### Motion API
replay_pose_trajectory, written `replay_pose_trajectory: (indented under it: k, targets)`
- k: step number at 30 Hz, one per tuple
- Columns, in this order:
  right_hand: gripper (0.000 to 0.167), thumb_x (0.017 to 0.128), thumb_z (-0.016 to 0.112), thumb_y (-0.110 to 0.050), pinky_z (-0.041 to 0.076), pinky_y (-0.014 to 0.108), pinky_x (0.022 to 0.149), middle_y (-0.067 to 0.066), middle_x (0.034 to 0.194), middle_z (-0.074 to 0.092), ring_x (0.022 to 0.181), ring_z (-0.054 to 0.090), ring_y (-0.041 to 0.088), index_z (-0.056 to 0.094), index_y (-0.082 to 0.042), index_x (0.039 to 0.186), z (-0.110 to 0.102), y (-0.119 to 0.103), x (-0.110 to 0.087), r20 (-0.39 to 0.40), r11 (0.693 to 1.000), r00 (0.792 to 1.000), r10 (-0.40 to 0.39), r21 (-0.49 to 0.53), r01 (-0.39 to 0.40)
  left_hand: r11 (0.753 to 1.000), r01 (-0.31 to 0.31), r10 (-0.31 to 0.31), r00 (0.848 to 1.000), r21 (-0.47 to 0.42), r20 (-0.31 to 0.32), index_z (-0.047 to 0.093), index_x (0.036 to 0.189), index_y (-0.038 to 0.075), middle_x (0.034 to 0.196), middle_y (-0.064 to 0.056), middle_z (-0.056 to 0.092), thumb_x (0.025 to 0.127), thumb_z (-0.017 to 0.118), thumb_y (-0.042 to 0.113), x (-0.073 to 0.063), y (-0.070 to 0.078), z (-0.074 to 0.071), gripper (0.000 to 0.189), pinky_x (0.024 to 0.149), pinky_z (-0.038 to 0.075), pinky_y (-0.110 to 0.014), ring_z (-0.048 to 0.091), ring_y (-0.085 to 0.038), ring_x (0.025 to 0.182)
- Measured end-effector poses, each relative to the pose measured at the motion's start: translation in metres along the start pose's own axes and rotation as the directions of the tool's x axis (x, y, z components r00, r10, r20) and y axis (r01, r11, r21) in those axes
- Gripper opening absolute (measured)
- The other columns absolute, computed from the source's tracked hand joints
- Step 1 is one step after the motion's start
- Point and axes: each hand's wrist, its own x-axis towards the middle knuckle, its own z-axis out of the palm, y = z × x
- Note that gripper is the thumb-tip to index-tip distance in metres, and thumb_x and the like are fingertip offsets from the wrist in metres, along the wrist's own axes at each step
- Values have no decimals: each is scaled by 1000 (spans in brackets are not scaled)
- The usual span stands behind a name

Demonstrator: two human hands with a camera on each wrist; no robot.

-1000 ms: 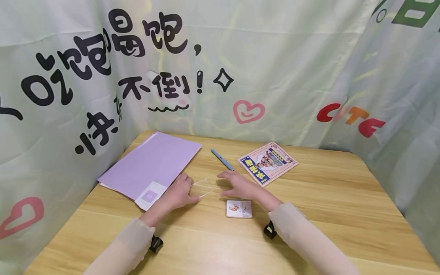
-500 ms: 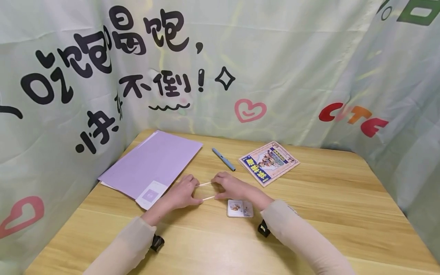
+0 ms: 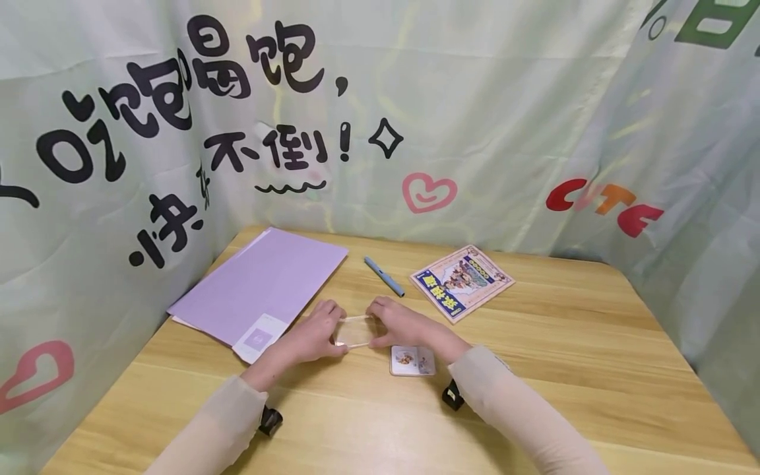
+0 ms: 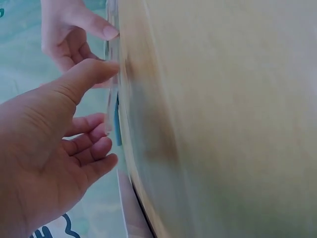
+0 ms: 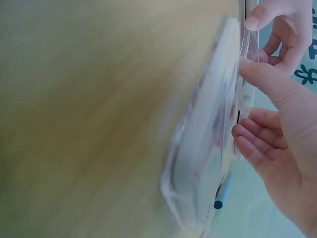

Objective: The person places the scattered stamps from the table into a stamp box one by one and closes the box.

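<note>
Between the hands is a clear, shallow, rectangular plastic lid [image 3: 356, 332], low over the table. The left hand [image 3: 317, 332] pinches its left end, thumb on the near edge and fingers at the far edge. At the opposite end the right hand [image 3: 400, 322] pinches it the same way. In the left wrist view the lid [image 4: 113, 89] appears edge-on as a thin transparent strip. A small clear case of picture cards [image 3: 412, 361] lies flat just below the right hand. From the right wrist, this case [image 5: 203, 134] looms large and blurred in front.
A purple folder [image 3: 267, 277] lies at the left, with a white card [image 3: 261, 336] on its near corner. Behind the hands are a blue pen [image 3: 384, 276] and a colourful square booklet [image 3: 462, 282]. A printed curtain [image 3: 493, 132] hangs along the wooden table's [image 3: 570, 369] back.
The right hand, apart from the lid a second ago, has moved left and taken hold of its right end. The left hand keeps its grip, and the lid has turned to lie straighter.
</note>
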Motion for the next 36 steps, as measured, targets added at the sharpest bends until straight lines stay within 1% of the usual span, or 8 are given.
replay_pose_trajectory:
  k: [3,6,9,13,21,25,30,36]
  targets:
    - [60,80,79,-33,55,28,91,11,119,61,103,59,18,58,2,124,-3,1,-5,-44,1000,999,-20,1,20,1000,-18,18,999,1,-37,58,117,-2,111,-11,54,75,82,30,1,1,0,59,87,52,-35,47,-22,104]
    - [60,79,80,-31,54,34,96,13,122,61,109,60,24,58,2,124,-8,2,-13,-87,999,995,-38,0,38,999,-30,28,997,-15,-75,58,118,0,112,-10,54,73,83,29,3,4,-1,59,89,53,-35,49,-21,105]
    - [59,79,80,-29,54,36,97,13,123,61,112,60,26,57,2,124,-12,5,-23,-107,999,993,-38,-3,38,998,-47,43,995,-43,-87,58,119,1,113,-8,54,73,83,30,6,10,-1,60,92,52,-37,49,-22,108]
    - [58,78,79,-28,55,35,94,13,120,62,109,60,25,57,3,123,-14,10,-37,-119,999,992,-44,-14,43,994,-70,65,996,-79,-65,57,121,2,115,-8,53,74,83,31,10,19,0,61,95,52,-37,49,-23,111]
    - [60,78,80,-33,55,35,92,12,118,62,106,60,22,57,1,122,-18,10,-69,-111,1000,994,24,19,-22,983,-115,115,993,-144,-7,57,122,3,117,-7,54,75,83,32,16,39,5,60,100,51,-37,48,-22,115]
    - [58,77,80,-32,55,33,92,10,116,62,104,59,20,58,0,120,-18,10,-84,-108,999,994,30,14,-29,983,-135,140,990,-128,27,58,123,4,118,-5,55,75,82,37,19,50,9,63,99,52,-34,48,-18,111]
    - [57,75,81,-31,56,29,86,9,113,62,97,58,16,60,1,117,-17,12,-101,-116,999,992,47,25,-45,982,-167,173,983,-92,66,58,124,5,119,-4,55,75,81,43,23,62,15,66,99,52,-32,48,-16,111]
    - [58,72,83,-31,55,24,83,9,110,61,94,56,15,60,2,115,-15,14,-113,-110,998,992,61,18,-59,980,-183,190,976,-78,103,60,123,6,118,-2,56,75,82,43,31,71,23,65,97,52,-26,48,-13,109]
